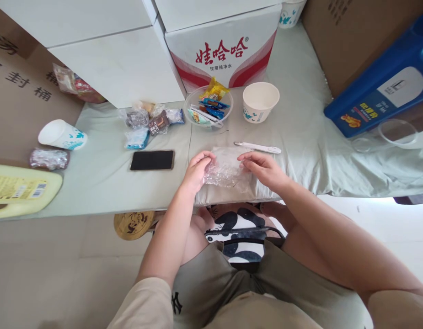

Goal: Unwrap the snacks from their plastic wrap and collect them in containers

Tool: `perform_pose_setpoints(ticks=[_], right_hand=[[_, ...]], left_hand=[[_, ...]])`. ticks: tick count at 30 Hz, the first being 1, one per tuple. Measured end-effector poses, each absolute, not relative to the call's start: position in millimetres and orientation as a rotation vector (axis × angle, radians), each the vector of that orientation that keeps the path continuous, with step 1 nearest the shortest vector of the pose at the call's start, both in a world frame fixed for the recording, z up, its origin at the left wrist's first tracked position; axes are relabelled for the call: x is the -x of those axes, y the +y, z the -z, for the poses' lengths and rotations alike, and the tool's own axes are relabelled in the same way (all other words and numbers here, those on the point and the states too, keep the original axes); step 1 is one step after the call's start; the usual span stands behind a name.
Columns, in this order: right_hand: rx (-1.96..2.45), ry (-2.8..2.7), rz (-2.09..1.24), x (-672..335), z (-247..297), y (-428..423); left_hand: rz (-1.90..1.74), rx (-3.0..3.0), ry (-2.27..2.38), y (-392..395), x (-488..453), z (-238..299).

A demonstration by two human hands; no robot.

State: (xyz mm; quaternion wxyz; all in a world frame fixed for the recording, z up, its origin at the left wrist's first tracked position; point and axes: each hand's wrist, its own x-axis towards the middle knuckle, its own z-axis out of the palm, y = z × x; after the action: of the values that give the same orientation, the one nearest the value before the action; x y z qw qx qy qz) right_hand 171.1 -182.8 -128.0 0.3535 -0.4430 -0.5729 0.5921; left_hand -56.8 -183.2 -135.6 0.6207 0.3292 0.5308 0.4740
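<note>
A: Hands?
B: Left hand (pixel 197 171) and right hand (pixel 264 169) both pinch the clear plastic bag (pixel 225 172), fingers curled closed, one per end.
A: Location?
B: Near edge of the table (pixel 104 185), white tool (pixel 257 147) just behind.

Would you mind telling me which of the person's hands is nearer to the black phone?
Left. The left hand is just right of the black phone, pinching the clear plastic bag; the right hand holds the bag's other side, farther off.

Clear crinkled plastic bag (pixel 225 171), lying flat, at front edge of cloth-covered table (pixel 94 187)
</note>
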Motion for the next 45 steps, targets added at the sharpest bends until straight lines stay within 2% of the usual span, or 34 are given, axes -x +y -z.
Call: perform_pose_setpoints(ticks=[9,20,35,38,45], right_hand=[[1.192,-1.557,-1.465,-175,129,-181],[1.267,-1.850,-1.164,-173,134,-179],[1.241,-1.871,-0.730,-175,139,-183],[1.202,-1.889,-0.771,-175,134,-182],[1.317,-1.830,-1.130,-173,121,-186]], left_hand=[[-1.005,-0.877,1.007,-189,61,138],[-0.965,-1.171,1.335,-184,57,150],[-1.094,-1.396,1.300,-184,63,146],[-1.067,-1.393,1.248,-186,63,143],[-0.990,-1.236,1.295,-188,58,143]])
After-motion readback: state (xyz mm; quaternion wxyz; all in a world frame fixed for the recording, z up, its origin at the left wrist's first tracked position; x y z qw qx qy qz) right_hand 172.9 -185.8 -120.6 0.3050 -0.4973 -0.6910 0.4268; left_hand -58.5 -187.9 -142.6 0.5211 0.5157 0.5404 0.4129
